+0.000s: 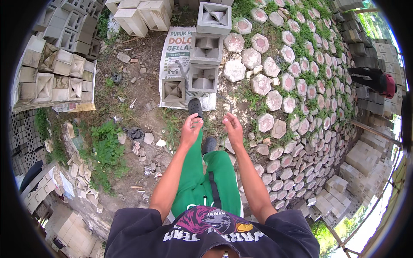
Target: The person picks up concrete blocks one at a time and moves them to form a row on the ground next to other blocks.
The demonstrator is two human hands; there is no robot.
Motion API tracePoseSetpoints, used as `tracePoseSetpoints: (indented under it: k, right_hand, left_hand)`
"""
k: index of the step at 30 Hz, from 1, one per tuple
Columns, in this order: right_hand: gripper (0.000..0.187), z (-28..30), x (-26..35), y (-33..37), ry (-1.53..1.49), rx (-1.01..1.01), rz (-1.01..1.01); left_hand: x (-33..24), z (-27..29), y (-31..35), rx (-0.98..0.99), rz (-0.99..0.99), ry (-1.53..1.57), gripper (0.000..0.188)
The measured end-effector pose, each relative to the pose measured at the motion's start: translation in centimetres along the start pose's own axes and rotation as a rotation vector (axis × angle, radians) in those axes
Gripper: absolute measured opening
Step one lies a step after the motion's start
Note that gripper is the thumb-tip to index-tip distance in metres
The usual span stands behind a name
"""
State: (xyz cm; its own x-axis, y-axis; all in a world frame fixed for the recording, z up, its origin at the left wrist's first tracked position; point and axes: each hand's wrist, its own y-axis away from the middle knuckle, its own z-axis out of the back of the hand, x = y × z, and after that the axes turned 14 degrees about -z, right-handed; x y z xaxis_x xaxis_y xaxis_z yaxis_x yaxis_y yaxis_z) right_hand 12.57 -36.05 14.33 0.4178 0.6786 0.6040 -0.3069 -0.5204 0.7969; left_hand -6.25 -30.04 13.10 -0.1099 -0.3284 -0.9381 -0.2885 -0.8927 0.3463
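Note:
My left hand [191, 129] is held in front of me, over my green trouser leg and near my dark shoe [195, 106]. Its fingers are loosely bent and apart, with nothing visible in them. To its right, my right hand [233, 128] hovers over the ground, thumb and fingers apart and empty. Ahead of both hands lies a printed white sack [171, 69]. A small grey concrete block [174, 90] rests on its near left part. Beside that, a row of three larger hollow blocks runs away from me, the nearest block [203, 78] closest to my hands.
Hexagonal pavers [274, 100] with grass between them cover the ground at right. Block stacks [56, 75] stand at left, with more blocks [142, 19] at the back. Rubble and a green plant [107, 146] lie at left. Another person [374, 81] is at far right.

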Motion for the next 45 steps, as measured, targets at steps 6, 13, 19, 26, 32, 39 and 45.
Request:
tracePoseSetpoints:
  k: [6,13,19,26,32,39,45]
  right_hand:
    - [0.043,-3.6,0.5,-15.1,0.074,-0.075,0.013]
    - [0.054,-4.6,-2.9,-34.3,0.358,-0.201,0.138]
    - [0.073,-4.9,-6.6,-43.0,0.462,-0.198,0.148]
    - [0.074,-5.8,-7.6,-45.3,0.458,-0.151,-0.001]
    - [0.073,-5.6,-8.8,-46.1,0.540,-0.213,0.040]
    - [0.077,-5.9,-8.5,-46.2,0.414,-0.068,-0.013]
    - [0.079,-5.1,-7.0,-41.7,0.246,0.020,-0.051]
  left_hand:
    - [7.6,0.4,-13.8,-0.001,0.037,0.120,0.043]
    - [18.8,2.7,-28.4,0.064,-0.342,-0.414,0.047]
    - [26.2,3.3,-33.7,0.013,-0.190,-0.465,0.078]
    - [31.2,4.5,-34.7,-0.014,0.023,-0.325,0.079]
    - [31.0,3.7,-35.3,0.014,0.127,-0.323,0.074]
    - [30.6,4.6,-35.2,0.053,0.158,-0.285,0.069]
    - [27.0,4.1,-31.9,0.070,0.098,-0.169,0.071]
